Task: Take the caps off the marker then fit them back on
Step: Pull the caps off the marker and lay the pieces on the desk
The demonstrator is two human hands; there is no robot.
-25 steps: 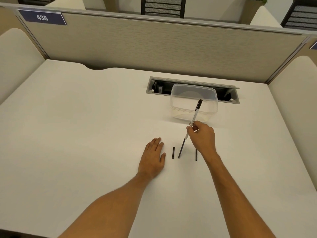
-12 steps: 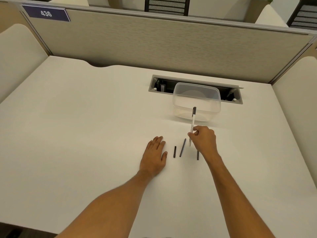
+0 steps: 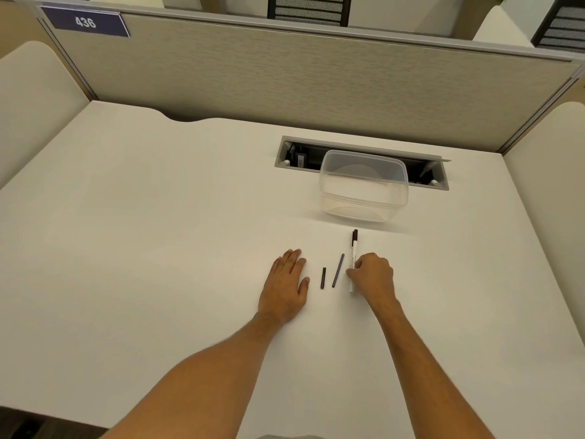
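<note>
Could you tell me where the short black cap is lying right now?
On the desk, between the flat left hand and the thin dark pen.

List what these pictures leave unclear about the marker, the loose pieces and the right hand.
- Head view: the right hand covers part of the white marker, so its grip is hidden.
- A piece seen earlier beside that hand is now hidden under it.
- The short black cap and the slim dark piece are too small to identify.
</note>
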